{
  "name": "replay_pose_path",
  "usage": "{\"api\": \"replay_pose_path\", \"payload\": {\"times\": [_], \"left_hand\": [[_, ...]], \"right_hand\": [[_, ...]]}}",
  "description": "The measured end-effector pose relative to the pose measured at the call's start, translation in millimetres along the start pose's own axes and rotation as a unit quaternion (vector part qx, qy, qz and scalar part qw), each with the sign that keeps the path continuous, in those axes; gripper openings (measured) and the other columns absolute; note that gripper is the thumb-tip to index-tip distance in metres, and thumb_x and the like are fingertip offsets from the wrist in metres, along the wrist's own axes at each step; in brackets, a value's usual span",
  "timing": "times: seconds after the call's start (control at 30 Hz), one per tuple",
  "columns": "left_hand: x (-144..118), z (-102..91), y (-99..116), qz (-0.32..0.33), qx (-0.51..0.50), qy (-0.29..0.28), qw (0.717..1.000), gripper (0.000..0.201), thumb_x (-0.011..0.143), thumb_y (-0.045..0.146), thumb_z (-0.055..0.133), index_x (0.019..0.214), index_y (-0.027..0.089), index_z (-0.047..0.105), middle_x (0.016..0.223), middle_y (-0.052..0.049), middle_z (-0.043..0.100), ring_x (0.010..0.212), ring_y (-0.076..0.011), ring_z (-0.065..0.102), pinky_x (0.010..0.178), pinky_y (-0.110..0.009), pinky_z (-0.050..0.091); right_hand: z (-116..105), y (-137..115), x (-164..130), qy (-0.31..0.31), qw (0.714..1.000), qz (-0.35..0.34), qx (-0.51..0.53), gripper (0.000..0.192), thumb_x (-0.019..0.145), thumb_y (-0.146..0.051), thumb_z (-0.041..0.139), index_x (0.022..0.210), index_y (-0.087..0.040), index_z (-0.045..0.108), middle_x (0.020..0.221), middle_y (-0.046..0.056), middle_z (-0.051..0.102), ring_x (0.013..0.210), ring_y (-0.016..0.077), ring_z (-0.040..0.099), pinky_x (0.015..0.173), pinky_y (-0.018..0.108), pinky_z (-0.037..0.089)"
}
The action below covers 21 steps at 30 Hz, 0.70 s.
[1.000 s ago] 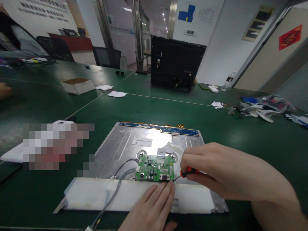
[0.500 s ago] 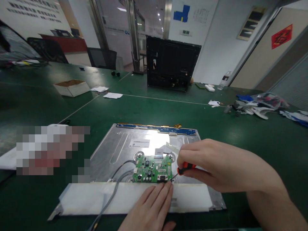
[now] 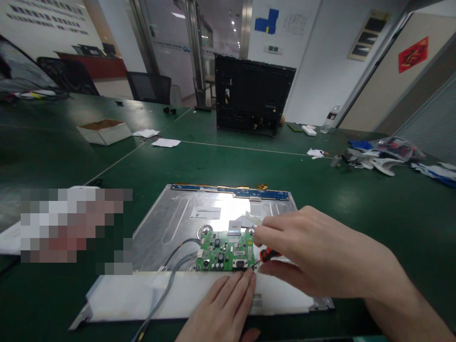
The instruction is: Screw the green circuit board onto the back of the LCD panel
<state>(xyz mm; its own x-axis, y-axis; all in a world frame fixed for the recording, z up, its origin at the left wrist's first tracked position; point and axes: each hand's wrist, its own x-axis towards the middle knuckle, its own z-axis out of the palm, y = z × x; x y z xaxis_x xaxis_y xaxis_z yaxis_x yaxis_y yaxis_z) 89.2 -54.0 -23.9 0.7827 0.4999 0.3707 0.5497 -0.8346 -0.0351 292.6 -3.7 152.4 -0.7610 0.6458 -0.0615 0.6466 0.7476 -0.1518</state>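
Note:
A silver metal display panel (image 3: 171, 223) lies flat on the green table, with a small green circuit board (image 3: 225, 251) fixed near its front edge. My right hand (image 3: 313, 251) grips a small screwdriver with an orange and black handle (image 3: 268, 255), its tip down at the board's right front corner. My left hand (image 3: 224, 308) lies flat with fingers together, fingertips pressing beside the board's front edge. Grey cables (image 3: 167, 275) run from the board's left side toward me over a white strip (image 3: 124, 297).
A black monitor housing (image 3: 252, 97) stands upright at the back. An open cardboard box (image 3: 103, 131) and paper scraps lie far left. Plastic bags and gloves (image 3: 381, 154) are piled at the right. A blurred-out patch covers something at the left.
My right hand has shifted slightly left over the board corner, hiding more of the screwdriver handle. The left hand stays pressed in place. The view has drifted a little.

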Motion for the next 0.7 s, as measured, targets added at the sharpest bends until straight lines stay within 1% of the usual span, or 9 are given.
{"api": "replay_pose_path", "payload": {"times": [0.03, 0.13, 0.23, 0.37, 0.43, 0.5, 0.63, 0.7], "left_hand": [[0, -0.3, 0, 0.0, 0.001, 0.002, 1.0, 0.048, 0.095, 0.045, 0.047, 0.127, 0.011, 0.054, 0.126, -0.01, 0.061, 0.113, -0.0229, 0.055, 0.096, -0.033, 0.043], [0, -1.7, 0, -0.001, 0.001, 0.006, 1.0, 0.049, 0.095, 0.045, 0.048, 0.128, 0.01, 0.053, 0.128, -0.01, 0.06, 0.113, -0.0226, 0.054, 0.096, -0.033, 0.042], [0, -2.5, 0, 0.0, 0.001, 0.0, 1.0, 0.05, 0.094, 0.045, 0.049, 0.13, 0.01, 0.052, 0.13, -0.01, 0.059, 0.116, -0.0225, 0.052, 0.097, -0.032, 0.042], [0, -0.9, 0, -0.002, -0.003, -0.006, 1.0, 0.052, 0.093, 0.044, 0.05, 0.134, 0.012, 0.047, 0.13, -0.01, 0.059, 0.115, -0.0229, 0.052, 0.097, -0.033, 0.042], [0, 0.1, 0, -0.001, -0.002, -0.001, 1.0, 0.051, 0.094, 0.044, 0.05, 0.132, 0.011, 0.049, 0.129, -0.01, 0.059, 0.115, -0.0229, 0.053, 0.096, -0.032, 0.042], [1, 0.5, 0, -0.001, 0.004, 0.004, 1.0, 0.049, 0.094, 0.045, 0.048, 0.129, 0.011, 0.052, 0.127, -0.01, 0.061, 0.113, -0.0227, 0.054, 0.095, -0.032, 0.042], [1, -0.5, -1, 0.0, 0.004, 0.001, 1.0, 0.049, 0.094, 0.046, 0.048, 0.128, 0.011, 0.053, 0.125, -0.009, 0.062, 0.113, -0.0224, 0.054, 0.095, -0.032, 0.042], [1, -1.0, 0, 0.0, -0.001, -0.002, 1.0, 0.05, 0.094, 0.046, 0.048, 0.13, 0.011, 0.052, 0.126, -0.01, 0.061, 0.114, -0.0226, 0.053, 0.096, -0.032, 0.042]], "right_hand": [[-1, -1, -2, -0.003, 1.0, -0.005, 0.007, 0.006, 0.088, -0.023, 0.053, 0.089, -0.021, 0.047, 0.085, -0.001, 0.059, 0.068, 0.0138, 0.05, 0.052, 0.028, 0.024], [-2, -4, -7, -0.005, 1.0, -0.015, 0.019, 0.016, 0.081, -0.016, 0.055, 0.091, -0.021, 0.044, 0.086, -0.001, 0.057, 0.065, 0.0134, 0.046, 0.05, 0.027, 0.024], [0, -4, -8, 0.01, 1.0, -0.011, 0.006, 0.018, 0.083, -0.012, 0.053, 0.093, -0.022, 0.042, 0.085, -0.002, 0.057, 0.064, 0.0131, 0.045, 0.051, 0.027, 0.025], [3, -2, -3, 0.035, 0.999, -0.004, -0.029, 0.012, 0.089, -0.018, 0.052, 0.094, -0.022, 0.042, 0.083, -0.002, 0.059, 0.063, 0.0132, 0.047, 0.05, 0.028, 0.022], [4, -1, 1, 0.042, 0.998, 0.002, -0.051, 0.008, 0.092, -0.025, 0.05, 0.092, -0.022, 0.043, 0.08, -0.002, 0.059, 0.061, 0.0137, 0.047, 0.05, 0.029, 0.02], [4, -1, 2, 0.039, 0.997, 0.008, -0.064, 0.009, 0.094, -0.029, 0.049, 0.091, -0.022, 0.044, 0.078, -0.002, 0.059, 0.061, 0.014, 0.048, 0.05, 0.029, 0.019], [0, -2, 1, 0.021, 0.999, -0.002, -0.041, 0.005, 0.09, -0.025, 0.049, 0.09, -0.021, 0.046, 0.083, 0.0, 0.06, 0.066, 0.0145, 0.049, 0.05, 0.03, 0.021], [-2, -3, -1, 0.015, 0.999, -0.011, -0.027, 0.008, 0.085, -0.02, 0.051, 0.09, -0.021, 0.044, 0.086, 0.0, 0.059, 0.066, 0.0144, 0.048, 0.05, 0.029, 0.022]]}}
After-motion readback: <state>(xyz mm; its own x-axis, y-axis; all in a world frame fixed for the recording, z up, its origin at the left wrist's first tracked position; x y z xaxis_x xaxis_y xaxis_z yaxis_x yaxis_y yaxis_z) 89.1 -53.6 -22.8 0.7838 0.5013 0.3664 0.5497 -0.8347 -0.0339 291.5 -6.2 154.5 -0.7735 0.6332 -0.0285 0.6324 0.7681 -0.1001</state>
